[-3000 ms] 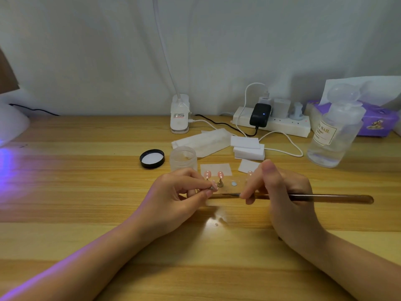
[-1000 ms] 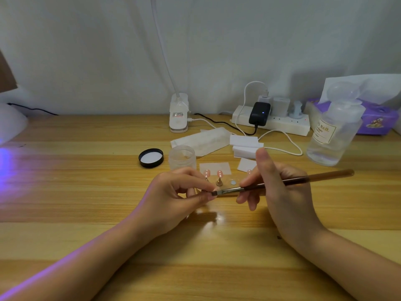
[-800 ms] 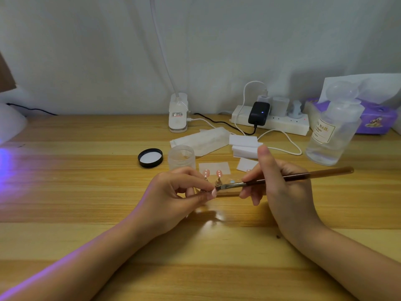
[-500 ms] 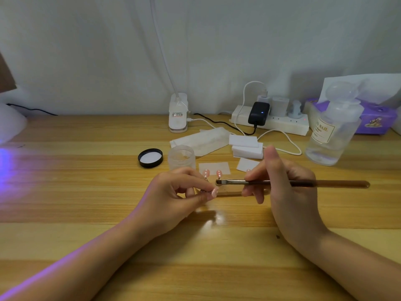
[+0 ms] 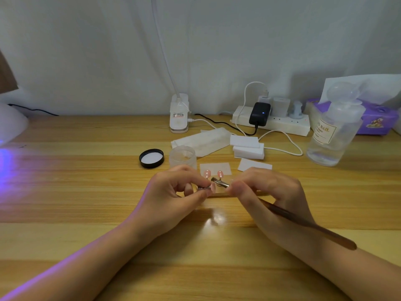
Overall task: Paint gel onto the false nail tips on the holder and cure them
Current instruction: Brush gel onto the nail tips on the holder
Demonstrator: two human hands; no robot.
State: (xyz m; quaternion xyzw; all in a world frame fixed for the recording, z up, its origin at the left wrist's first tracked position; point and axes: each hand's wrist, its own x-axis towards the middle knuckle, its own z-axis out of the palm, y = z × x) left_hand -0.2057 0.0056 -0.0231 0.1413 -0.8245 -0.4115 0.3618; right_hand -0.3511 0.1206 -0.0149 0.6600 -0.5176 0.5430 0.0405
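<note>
On the wooden tabletop (image 5: 86, 192), a clear bottle (image 5: 332, 135) at two o'clock reads "NAIL". At centre, the left hand (image 5: 173, 198) pinches a small metal stand (image 5: 204, 188); the right hand (image 5: 269, 192) keeps a closed grip on the brush (image 5: 303, 224), bristles beside two pink nail tips (image 5: 213, 173) on the holder (image 5: 219, 193).

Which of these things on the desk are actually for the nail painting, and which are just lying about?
In use: brush, nail tips, open jar, its lid, right hand, left hand.

Lying about: power strip, tissue box, clear bottle, white blocks.
</note>
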